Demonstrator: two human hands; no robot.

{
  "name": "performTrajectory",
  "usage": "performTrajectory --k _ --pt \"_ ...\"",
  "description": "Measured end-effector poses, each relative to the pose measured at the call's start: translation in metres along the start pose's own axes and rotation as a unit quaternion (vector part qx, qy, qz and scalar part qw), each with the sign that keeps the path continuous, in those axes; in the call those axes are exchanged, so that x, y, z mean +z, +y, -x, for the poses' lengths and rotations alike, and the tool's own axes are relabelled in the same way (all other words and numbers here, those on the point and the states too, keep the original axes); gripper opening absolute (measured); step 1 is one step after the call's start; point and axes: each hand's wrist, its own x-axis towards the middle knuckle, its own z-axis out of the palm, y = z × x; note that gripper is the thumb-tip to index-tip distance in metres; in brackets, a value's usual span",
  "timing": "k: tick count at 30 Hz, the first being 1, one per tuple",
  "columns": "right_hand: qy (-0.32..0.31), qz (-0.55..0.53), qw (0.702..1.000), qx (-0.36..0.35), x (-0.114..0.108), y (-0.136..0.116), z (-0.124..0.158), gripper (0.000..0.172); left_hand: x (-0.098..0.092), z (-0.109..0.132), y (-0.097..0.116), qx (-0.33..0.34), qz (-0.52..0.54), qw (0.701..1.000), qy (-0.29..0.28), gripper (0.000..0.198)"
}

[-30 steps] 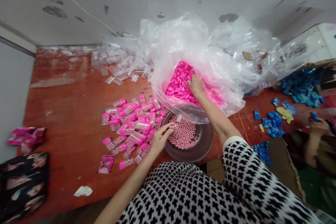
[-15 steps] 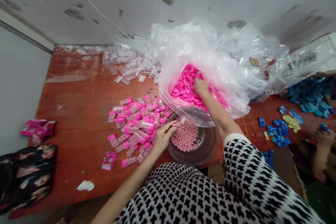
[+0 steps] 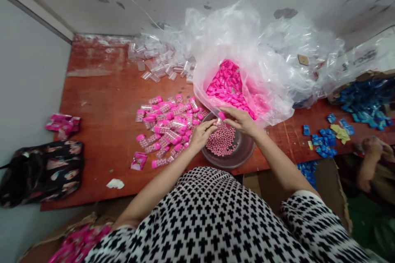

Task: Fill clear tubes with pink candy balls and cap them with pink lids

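Note:
My left hand [image 3: 200,135] pinches a small clear bottle [image 3: 218,123] of pink beads over the bowl, partly covered by the fingers. My right hand [image 3: 243,121] grips a bright pink cap [image 3: 221,115] at the bottle's mouth; whether the cap is seated I cannot tell. Below both hands, loose pink beads [image 3: 219,143] lie in a clear bowl [image 3: 245,157]. Just behind it, a plastic bag [image 3: 200,68] gapes open, showing many pink caps [image 3: 226,84]. To the left is a heap of filled, pink-capped bottles [image 3: 168,129].
Clear, capless bottles [image 3: 157,63] lie at the back of the red table [image 3: 101,98]. Pink packets [image 3: 63,124] and a floral bag [image 3: 61,168] sit far left. Blue packets [image 3: 325,141] are on the right, near another person's hands [image 3: 373,148].
My right hand has come out of the bag of caps with a pink cap and met the bottle in my left hand. The view has shifted slightly.

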Motion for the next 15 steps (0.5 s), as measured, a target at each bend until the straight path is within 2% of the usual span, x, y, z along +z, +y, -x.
performTrajectory --k 2,5,9,15 --pt "-0.016 0.038 0.999 -0.022 0.01 -0.01 0.014 0.039 0.001 0.004 0.002 0.02 -0.015 1.0 -0.014 0.033" --pt "-0.008 0.054 0.998 -0.018 0.021 -0.016 0.03 0.037 0.003 0.013 0.002 0.026 -0.005 0.999 -0.023 0.034" --pt "-0.008 0.065 0.998 0.018 0.031 -0.026 0.049 0.036 0.005 0.027 0.004 0.008 0.031 0.999 -0.031 0.034" --pt "-0.028 0.091 0.992 0.079 0.039 -0.05 0.066 0.038 0.002 0.036 0.015 0.022 0.009 0.996 -0.082 0.026"
